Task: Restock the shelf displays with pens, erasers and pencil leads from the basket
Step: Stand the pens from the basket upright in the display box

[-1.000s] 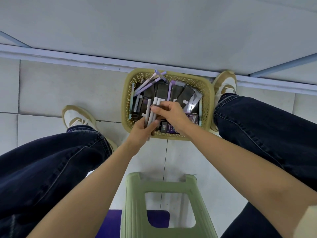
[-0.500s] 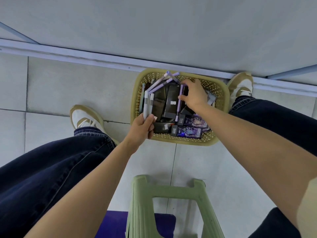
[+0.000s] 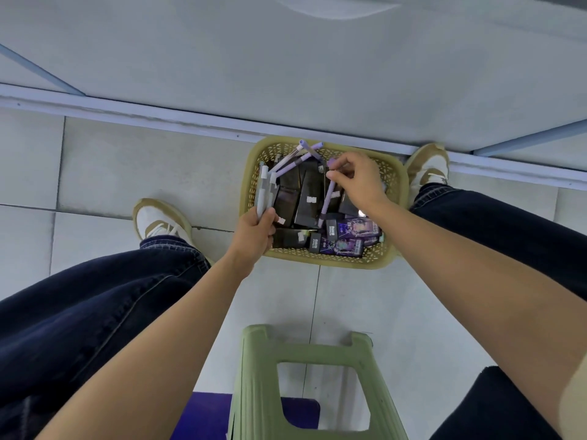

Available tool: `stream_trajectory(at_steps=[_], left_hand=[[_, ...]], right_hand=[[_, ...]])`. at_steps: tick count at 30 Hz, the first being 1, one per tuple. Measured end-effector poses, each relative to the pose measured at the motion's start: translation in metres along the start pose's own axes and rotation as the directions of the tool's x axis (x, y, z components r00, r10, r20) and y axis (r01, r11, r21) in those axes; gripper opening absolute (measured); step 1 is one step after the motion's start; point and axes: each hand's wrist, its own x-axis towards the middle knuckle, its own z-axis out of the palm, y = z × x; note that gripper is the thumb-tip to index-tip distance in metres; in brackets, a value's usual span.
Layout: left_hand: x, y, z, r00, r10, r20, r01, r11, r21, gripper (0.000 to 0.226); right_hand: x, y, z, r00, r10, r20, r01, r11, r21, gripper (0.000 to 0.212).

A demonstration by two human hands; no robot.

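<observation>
Pens (image 3: pixel 265 192) sit at the basket (image 3: pixel 333 262) edge, fingers of the left hand (image 3: pixel 254 233) clamped round them. The right hand (image 3: pixel 359 182) pinches a purple pen (image 3: pixel 327 201) by its top, so it could swing loose and drop back.

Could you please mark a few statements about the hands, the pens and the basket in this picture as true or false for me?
1. The left hand grips a bundle of pale grey pens. True.
2. The right hand is empty. False: it pinches a slim purple pen over the yellow perforated plastic basket.
3. The basket stands on the green plastic stool. False: it stands on the tiled floor, beyond the stool.
4. Purple printed boxes lie in the basket. True.
</observation>
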Motion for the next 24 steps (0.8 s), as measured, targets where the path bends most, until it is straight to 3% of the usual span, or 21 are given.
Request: stream_trajectory(at_steps=[6, 10, 13, 19, 24], left_hand=[[-0.028, 0.021, 0.007, 0.989, 0.026, -0.146, -0.026, 1.000, -0.002, 0.024], [-0.054, 0.042, 0.016, 0.980, 0.013, -0.198, -0.046, 0.986, -0.163, 0.023], [-0.077, 0.065, 0.028, 0.976, 0.059, -0.209, -0.129, 0.931, -0.342, 0.013], [-0.130, 0.102, 0.044, 0.899, 0.345, -0.269, -0.430, 0.808, -0.403, 0.001], [-0.180, 0.121, 0.051, 0.851, 0.517, -0.095, -0.509, 0.765, -0.394, 0.012]], right_hand=[[-0.022, -0.029, -0.029, 0.988, 0.122, -0.091, -0.084, 0.935, 0.345, 0.022], [-0.045, -0.046, -0.045, 0.969, 0.243, -0.049, -0.140, 0.699, 0.702, 0.013], [-0.070, -0.060, -0.050, 0.980, 0.196, 0.029, -0.133, 0.541, 0.830, 0.013], [-0.125, -0.094, -0.071, 0.986, -0.056, 0.155, -0.094, 0.582, 0.808, 0.009], [-0.151, -0.129, -0.104, 0.949, -0.230, 0.217, -0.012, 0.660, 0.751, 0.012]])
